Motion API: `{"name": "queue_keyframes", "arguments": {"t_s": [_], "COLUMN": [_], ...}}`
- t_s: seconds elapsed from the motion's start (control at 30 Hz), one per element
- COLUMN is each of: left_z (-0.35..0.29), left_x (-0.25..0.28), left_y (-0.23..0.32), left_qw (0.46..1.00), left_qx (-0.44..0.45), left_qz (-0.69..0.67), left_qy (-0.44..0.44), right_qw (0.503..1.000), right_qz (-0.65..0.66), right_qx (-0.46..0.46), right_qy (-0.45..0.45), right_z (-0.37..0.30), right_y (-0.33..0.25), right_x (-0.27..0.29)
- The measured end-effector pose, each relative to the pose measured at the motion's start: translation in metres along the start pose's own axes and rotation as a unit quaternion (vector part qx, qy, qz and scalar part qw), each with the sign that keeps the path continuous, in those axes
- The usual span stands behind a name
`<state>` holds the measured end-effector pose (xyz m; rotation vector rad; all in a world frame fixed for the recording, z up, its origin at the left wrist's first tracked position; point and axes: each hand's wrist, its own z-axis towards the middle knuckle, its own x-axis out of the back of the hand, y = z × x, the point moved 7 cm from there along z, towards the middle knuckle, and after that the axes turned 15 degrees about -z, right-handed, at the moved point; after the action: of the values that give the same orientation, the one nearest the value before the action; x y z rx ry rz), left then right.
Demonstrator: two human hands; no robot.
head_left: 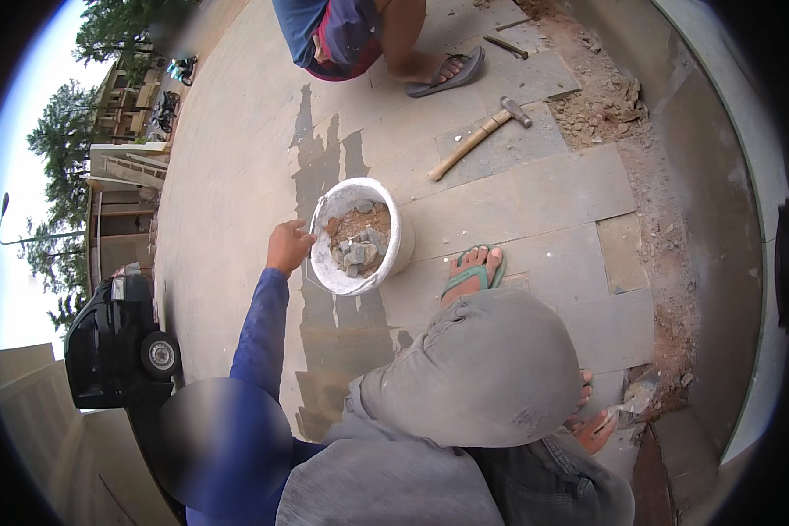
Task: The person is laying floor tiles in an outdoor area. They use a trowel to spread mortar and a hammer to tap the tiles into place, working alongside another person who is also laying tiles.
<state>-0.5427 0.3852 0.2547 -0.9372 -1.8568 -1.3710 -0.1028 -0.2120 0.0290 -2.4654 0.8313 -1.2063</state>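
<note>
My left hand [289, 248], at the end of a blue sleeve, is closed at the left edge of a white bucket [403, 241]. Its fingers meet the rim there; whether they also hold a wire handle is hard to see. Inside the bucket lie brownish soil and grey broken chunks [359, 252]. The bucket leans, its mouth turned partly toward me. My right hand is out of view. Beyond the bucket, to the right, a wooden-handled hammer [473, 147] lies on the paving.
A person [346, 39] in flip-flops squats at the top. Near them lies a dark metal chisel-like rod [506, 46]. Rubble [600, 114] and a dirt strip run beside the wall [701, 175] at right. My green-sandalled foot [475, 270] is near the bucket. A black vehicle [110, 337] stands left.
</note>
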Motion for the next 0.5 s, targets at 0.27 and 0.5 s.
{"name": "queue_keyframes", "arguments": {"t_s": [0.27,0.5], "left_z": [0.011,0.059], "left_x": [-0.124,-0.302], "left_y": [0.150,0.305], "left_qw": [0.966,0.901], "left_qx": [-0.250,-0.343], "left_qz": [-0.057,-0.087], "left_qy": [-0.041,-0.251], "right_qw": [0.989,0.980], "right_qz": [-0.069,-0.133], "right_qx": [0.100,0.057], "right_qy": [0.085,0.135], "right_z": [0.015,-0.008], "right_y": [-0.136,-0.069], "right_x": [0.006,0.027]}}
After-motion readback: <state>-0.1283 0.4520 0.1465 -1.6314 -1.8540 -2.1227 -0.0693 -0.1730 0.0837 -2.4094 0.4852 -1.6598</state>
